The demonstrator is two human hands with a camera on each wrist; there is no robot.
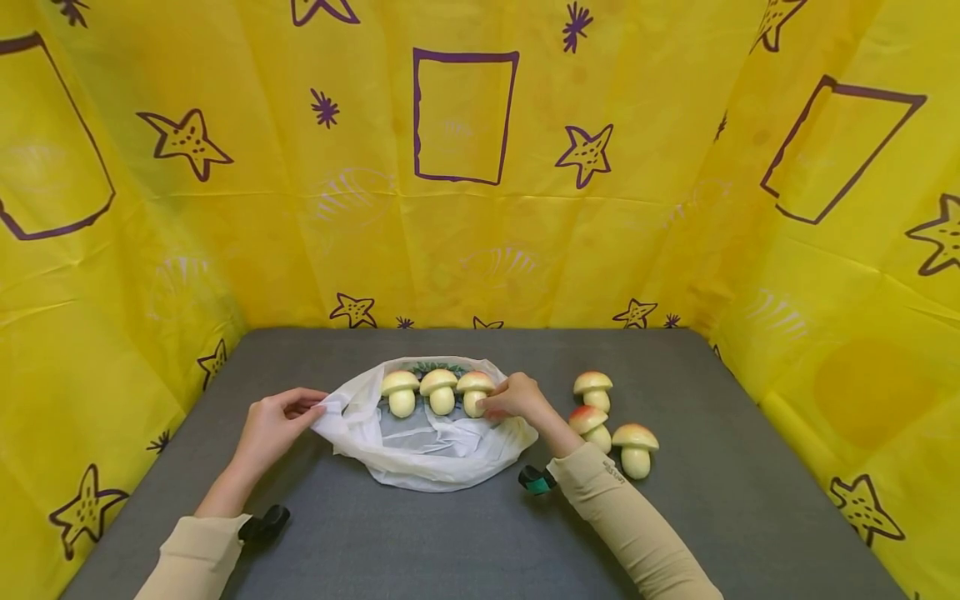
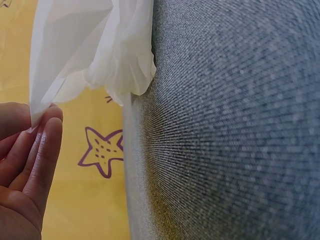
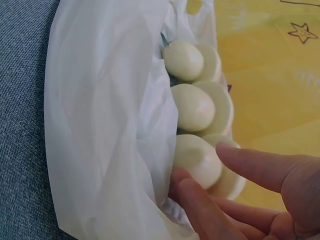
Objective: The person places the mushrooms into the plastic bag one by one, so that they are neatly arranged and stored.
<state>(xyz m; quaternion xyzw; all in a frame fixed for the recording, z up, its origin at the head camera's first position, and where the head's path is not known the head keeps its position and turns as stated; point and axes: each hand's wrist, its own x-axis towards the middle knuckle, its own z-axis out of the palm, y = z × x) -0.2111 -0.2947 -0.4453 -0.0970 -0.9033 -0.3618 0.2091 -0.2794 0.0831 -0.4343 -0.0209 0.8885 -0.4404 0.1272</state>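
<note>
In the head view a white plastic bag [image 1: 427, 475] lies with its mouth spread wide. Three toy mushrooms with pale stems and yellow-red caps sit in a row within its opening: a left one [image 1: 401, 396], a middle one [image 1: 441, 393] and a right one [image 1: 472, 390]. My left hand [image 1: 273, 425] pinches the bag's left edge between thumb and fingers, lifting white film [image 2: 75, 45] in the left wrist view. My right hand [image 1: 517, 398] holds the right mushroom by its stem [image 3: 197, 160], thumb on one side and fingers on the other. Its fingertips are partly hidden behind the stem.
Right of the bag, beside my right forearm, three more toy mushrooms stand close together: a back one [image 1: 592, 390], a middle one [image 1: 590, 427] partly behind the sleeve, and a front one [image 1: 636, 450]. A grey cloth-covered table [image 1: 390, 542] meets yellow patterned curtains [image 1: 465, 250].
</note>
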